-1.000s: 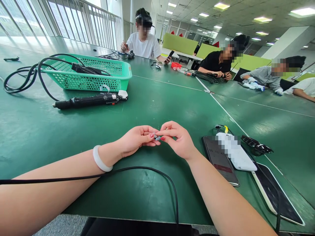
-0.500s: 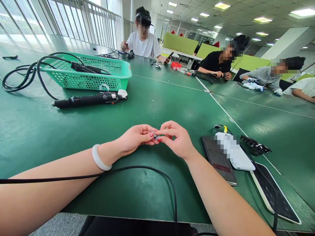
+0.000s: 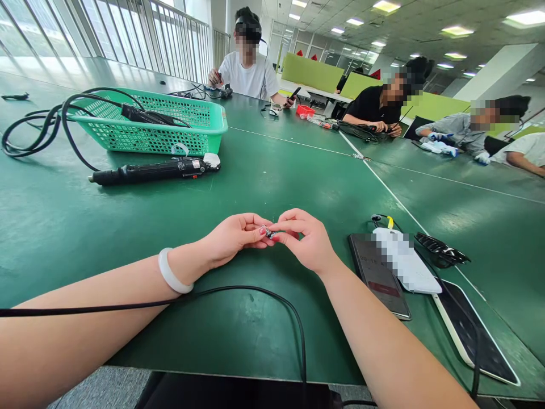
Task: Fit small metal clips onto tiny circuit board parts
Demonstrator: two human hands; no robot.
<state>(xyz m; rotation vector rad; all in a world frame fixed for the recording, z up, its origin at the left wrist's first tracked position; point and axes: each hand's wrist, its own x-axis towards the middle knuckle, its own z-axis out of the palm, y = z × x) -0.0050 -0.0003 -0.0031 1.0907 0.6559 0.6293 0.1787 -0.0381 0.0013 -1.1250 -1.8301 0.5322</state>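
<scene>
Between my fingertips is a small dark and silvery part (image 3: 269, 233), too small and too covered to name. My left hand (image 3: 236, 238) pinches it from the left, thumb over the curled fingers. From the right, my right hand (image 3: 304, 238) grips it between thumb and fingers. The two hands meet just above the green table (image 3: 221, 324). A white bangle (image 3: 170, 274) circles my left wrist.
A black electric screwdriver (image 3: 149, 171) lies before a green basket (image 3: 157, 136) holding cables. To the right are a dark phone (image 3: 377, 278), a white device (image 3: 409, 267), a white-edged tablet (image 3: 477, 335) and a black clip (image 3: 443, 250). A black cable (image 3: 255, 288) crosses my left arm. Several people sit beyond.
The small part looks slightly turned between my fingertips and shows less of its surface. Both hands keep nearly the same place and grip.
</scene>
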